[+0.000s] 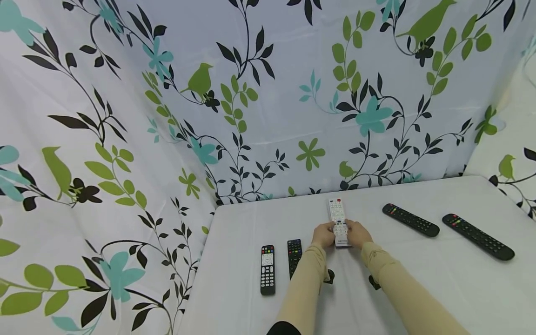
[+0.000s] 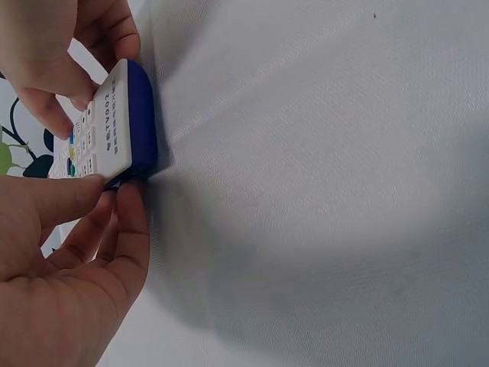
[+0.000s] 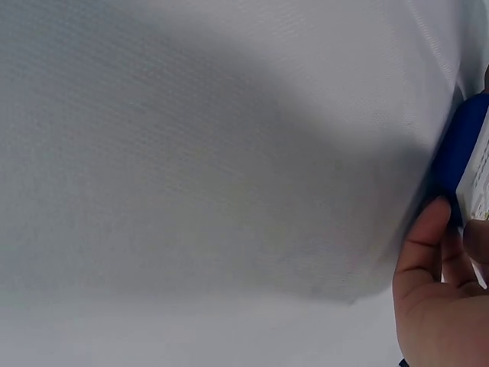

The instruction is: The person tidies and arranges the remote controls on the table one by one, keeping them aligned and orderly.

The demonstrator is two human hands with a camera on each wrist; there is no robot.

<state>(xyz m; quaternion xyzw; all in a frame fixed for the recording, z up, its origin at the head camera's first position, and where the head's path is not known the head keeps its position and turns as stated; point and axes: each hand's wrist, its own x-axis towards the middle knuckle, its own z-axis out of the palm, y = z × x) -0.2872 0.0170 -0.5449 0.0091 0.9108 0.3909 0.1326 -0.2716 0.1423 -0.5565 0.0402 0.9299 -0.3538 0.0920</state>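
A white remote control [image 1: 337, 211] with a blue underside [image 2: 142, 115] lies lengthwise on the white-covered table, between both hands. My left hand [image 1: 324, 235] grips its left edge near the lower end, thumb on the top face and fingers curled at the side, as the left wrist view shows. On the opposite edge my right hand [image 1: 358, 234] holds it the same way, with its fingertips [image 3: 436, 214] against the blue side. Printed lettering and small coloured buttons show on the face in the left wrist view.
Left of the arms lie a black remote with a silver pad [image 1: 267, 274] and another black remote [image 1: 294, 253], partly hidden by the left sleeve. Two longer black remotes [image 1: 410, 219] [image 1: 477, 236] lie slanted at the right. Patterned curtains [image 1: 268, 116] enclose the table's back and sides.
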